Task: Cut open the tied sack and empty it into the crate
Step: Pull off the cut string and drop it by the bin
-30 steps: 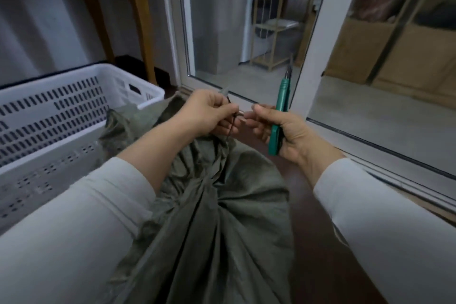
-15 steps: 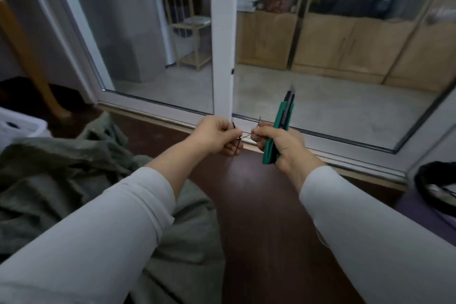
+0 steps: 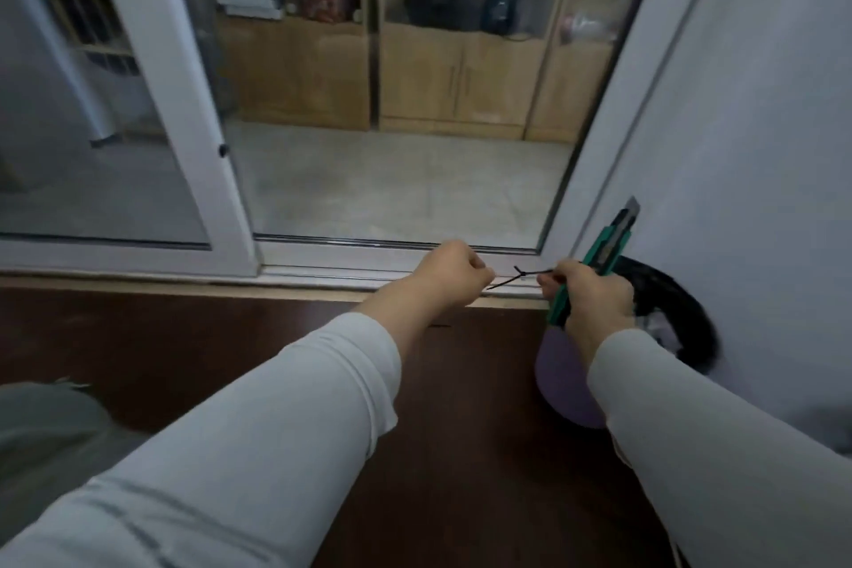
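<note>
Your long sleeves in pale grey-white fabric, left sleeve (image 3: 258, 443) softly creased with faint darker streaks low down, right sleeve (image 3: 719, 452) smoother, cuffs plain, your left hand (image 3: 449, 273) and right hand (image 3: 594, 296) bare

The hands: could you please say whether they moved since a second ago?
Yes: left hand, pinching the tie, and right hand, gripping the knife, went rightward off the sack, past the door post.
</note>
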Motion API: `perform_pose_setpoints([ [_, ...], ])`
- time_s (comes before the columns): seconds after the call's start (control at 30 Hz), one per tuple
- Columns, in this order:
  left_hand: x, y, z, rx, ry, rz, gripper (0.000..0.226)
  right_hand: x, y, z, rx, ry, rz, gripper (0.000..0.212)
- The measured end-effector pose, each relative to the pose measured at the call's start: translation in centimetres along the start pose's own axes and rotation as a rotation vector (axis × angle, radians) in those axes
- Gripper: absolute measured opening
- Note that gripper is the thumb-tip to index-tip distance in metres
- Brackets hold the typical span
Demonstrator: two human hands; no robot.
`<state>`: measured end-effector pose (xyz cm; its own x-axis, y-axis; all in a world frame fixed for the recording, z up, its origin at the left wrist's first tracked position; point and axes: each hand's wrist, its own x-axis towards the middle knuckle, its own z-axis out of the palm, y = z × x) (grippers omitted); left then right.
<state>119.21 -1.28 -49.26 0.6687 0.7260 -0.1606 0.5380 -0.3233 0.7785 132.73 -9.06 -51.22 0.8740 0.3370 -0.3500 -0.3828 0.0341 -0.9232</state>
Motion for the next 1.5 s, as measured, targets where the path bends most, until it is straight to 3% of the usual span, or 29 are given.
perform_pose_setpoints([
  [0.07,1.2,1.9,2.5,0.024,-0.055,0.045,0.015,1.9,-0.3,-2.9,0.001,0.101,-0.026,0.018],
  [0.23,3.2,4.1,6.9,0.083,-0.102,0.1,0.026,5.5,-0.7,-7.0,-0.063,0.286,-0.144,0.017],
  [0.53,4.3,1.4,6.2,0.057,-0.084,-0.002,0.027,7.4,0.9,-6.5,-0.177,0.347,-0.152,0.051],
  [0.63,4.0,-0.1,5.2,0.026,-0.077,-0.037,0.026,6.4,1.5,-5.0,-0.233,0.256,-0.215,0.047],
  [0.7,3.7,-1.4,4.2,0.021,-0.063,-0.06,0.026,5.2,2.2,-3.3,-0.203,0.077,-0.184,0.04],
  [0.9,0.6,-6.3,0.2,0.107,-0.003,-0.149,0.024,0.0,6.7,3.2,-0.234,-0.376,0.081,0.027],
  [1.1,-2.7,-11.6,-2.2,0.136,0.058,-0.217,0.026,-4.2,11.4,5.7,-0.297,-0.706,0.254,0.012],
  [1.23,-3.7,-13.9,-2.2,0.187,0.025,-0.254,0.022,-5.1,13.9,5.5,-0.444,-0.753,0.296,0.031],
  [1.33,-3.8,-14.9,-1.0,0.184,0.0,-0.273,0.02,-4.7,15.8,4.3,-0.496,-0.747,0.332,0.032],
  [1.5,-3.3,-15.2,3.0,0.186,-0.094,-0.296,0.027,-2.3,20.0,0.8,-0.608,-0.527,0.464,0.02],
])
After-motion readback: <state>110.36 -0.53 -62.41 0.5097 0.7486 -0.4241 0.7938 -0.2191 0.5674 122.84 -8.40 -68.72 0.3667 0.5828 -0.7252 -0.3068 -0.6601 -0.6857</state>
